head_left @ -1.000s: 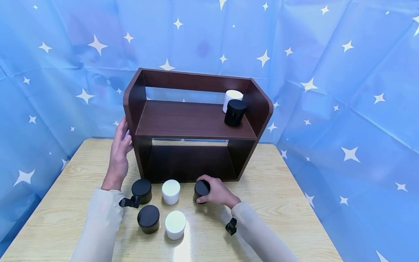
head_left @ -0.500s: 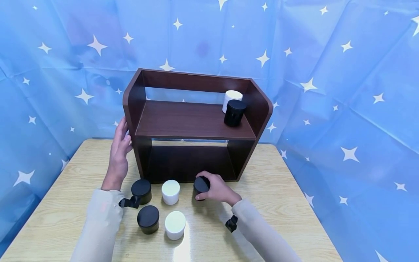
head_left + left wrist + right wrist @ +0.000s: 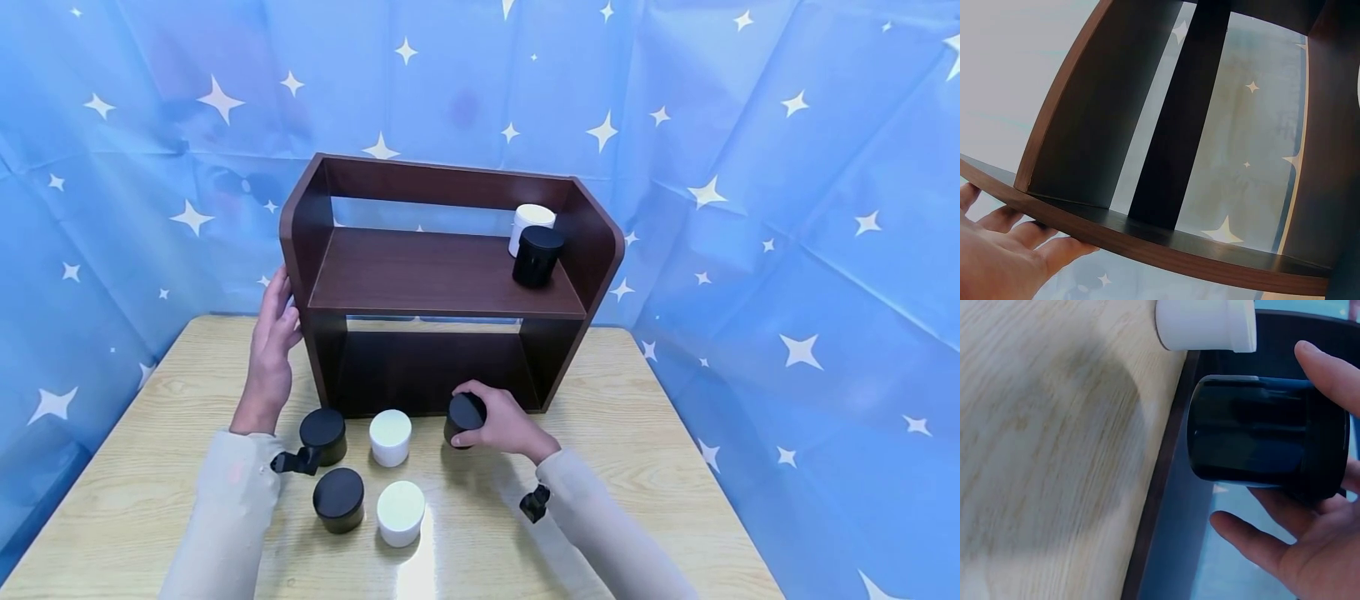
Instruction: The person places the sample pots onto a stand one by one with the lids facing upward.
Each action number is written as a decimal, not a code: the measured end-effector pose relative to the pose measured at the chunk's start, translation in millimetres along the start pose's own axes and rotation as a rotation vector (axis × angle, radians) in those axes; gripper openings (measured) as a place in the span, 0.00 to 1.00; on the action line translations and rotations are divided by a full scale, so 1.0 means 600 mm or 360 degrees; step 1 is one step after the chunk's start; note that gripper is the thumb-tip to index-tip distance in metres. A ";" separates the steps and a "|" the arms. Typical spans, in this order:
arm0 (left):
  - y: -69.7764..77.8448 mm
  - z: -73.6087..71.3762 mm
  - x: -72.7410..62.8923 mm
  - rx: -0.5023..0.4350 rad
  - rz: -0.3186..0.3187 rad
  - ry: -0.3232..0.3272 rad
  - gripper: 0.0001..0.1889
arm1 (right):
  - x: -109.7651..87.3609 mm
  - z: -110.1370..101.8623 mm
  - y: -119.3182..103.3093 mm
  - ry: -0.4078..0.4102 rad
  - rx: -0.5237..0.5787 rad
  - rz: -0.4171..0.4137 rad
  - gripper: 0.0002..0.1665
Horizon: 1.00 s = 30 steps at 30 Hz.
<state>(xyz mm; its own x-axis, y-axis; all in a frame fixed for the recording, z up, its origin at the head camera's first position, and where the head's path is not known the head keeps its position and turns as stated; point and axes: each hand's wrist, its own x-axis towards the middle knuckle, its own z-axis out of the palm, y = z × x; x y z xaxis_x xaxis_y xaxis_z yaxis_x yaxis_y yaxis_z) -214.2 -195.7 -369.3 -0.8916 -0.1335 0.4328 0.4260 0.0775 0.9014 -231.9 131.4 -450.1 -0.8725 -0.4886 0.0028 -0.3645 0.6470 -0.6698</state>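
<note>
A black lidded jar [image 3: 463, 417] is gripped between the thumb and fingers of my right hand [image 3: 506, 423], in front of the shelf's lower level. In the right wrist view the held jar [image 3: 1260, 434] hangs a little above the table, its base apart from the wood. My left hand [image 3: 270, 358] rests with straight fingers against the left side panel of the dark brown two-level shelf [image 3: 442, 271]. The left wrist view has the left hand [image 3: 997, 256] touching the panel's outside from below.
Two white jars [image 3: 390, 437] and two black jars [image 3: 339, 500] stand on the light wooden table [image 3: 630, 467] before the shelf. On the upper level, at its right end, a black jar [image 3: 537, 257] stands in front of a white jar [image 3: 532, 218]. Blue starry cloth [image 3: 465, 75] hangs behind.
My right hand has lifted the black jar off the table and moved it slightly toward the shelf. The left hand and the other jars stay where they were.
</note>
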 end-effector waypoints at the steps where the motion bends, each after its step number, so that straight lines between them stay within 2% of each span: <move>1: 0.000 0.000 0.000 -0.0001 0.0000 -0.0001 0.30 | 0.000 -0.001 -0.001 0.0001 -0.0004 -0.0003 0.39; 12: 0.003 0.000 0.000 -0.0018 -0.0003 -0.0013 0.30 | -0.001 -0.019 -0.019 -0.0004 0.0026 -0.0019 0.39; 23: -0.001 -0.003 -0.001 0.0026 -0.0026 -0.0009 0.31 | 0.002 -0.028 -0.033 0.0003 0.0008 -0.0073 0.38; 30: -0.001 -0.003 0.000 0.0021 -0.0024 -0.0006 0.31 | 0.005 -0.036 -0.051 -0.0039 0.0014 -0.0072 0.38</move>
<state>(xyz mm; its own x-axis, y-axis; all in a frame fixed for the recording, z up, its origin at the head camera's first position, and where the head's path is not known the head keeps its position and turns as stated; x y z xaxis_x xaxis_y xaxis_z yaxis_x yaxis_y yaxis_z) -213.9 -197.7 -369.9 -0.8985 -0.1311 0.4190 0.4103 0.0884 0.9076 -230.1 122.7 -413.7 -0.8469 -0.5315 0.0154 -0.4005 0.6186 -0.6760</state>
